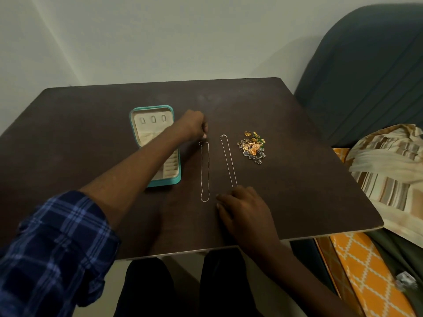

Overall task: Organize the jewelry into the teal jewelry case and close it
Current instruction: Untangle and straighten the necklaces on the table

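Judging from how things lie, the work has barely begun; the teal jewelry case (pixel 155 145) sits open on the dark table (pixel 297 191) at about ten o'clock from the table's middle, and its cream compartments, so far as they show past the forearm crossing it, look bare; the three small hooks in its far half hold nothing. Two thin chains lie stretched straight on the tabletop just right of the case: the left chain (pixel 204 171) and the right chain (pixel 228 161), side by side and apart; a small heap of gold and silver pieces (pixel 253 146) rests at two o'clock from the table's middle, untouched. The left hand (pixel 192 128) reaches across the case with its fingers curled at the far end of the left chain, seemingly pinching it, though the contact is too small to be certain; the right hand (pixel 242 207) lies at six o'clock, fingers relaxed and flat, pressing near the right chain's near end. Everything is still to be stowed: both chains, the heap, then closing the case.
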Motion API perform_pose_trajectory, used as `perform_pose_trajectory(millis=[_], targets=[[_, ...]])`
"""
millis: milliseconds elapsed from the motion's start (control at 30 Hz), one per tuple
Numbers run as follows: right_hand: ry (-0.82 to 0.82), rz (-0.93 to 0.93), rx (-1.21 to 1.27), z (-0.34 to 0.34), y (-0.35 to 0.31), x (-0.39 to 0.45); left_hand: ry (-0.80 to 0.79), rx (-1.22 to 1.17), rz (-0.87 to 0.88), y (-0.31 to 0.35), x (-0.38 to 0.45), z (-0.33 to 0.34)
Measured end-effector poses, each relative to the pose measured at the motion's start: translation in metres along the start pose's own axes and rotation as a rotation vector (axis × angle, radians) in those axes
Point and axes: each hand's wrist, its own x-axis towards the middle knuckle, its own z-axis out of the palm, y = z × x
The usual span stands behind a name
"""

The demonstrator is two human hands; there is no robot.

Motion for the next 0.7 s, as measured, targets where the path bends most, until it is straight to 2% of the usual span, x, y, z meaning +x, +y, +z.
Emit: perform_pose_trajectory(millis=[200,700], targets=[[-0.088,-0.038,-0.010,0.011,-0.011,0.003,-0.121,0.021,-0.037,0.008,-0.001,0.001],[-0.057,-0.086,-0.059,0.016,-0.012,0.010,0.018,0.027,0.018,0.003,0.006,0.019]])
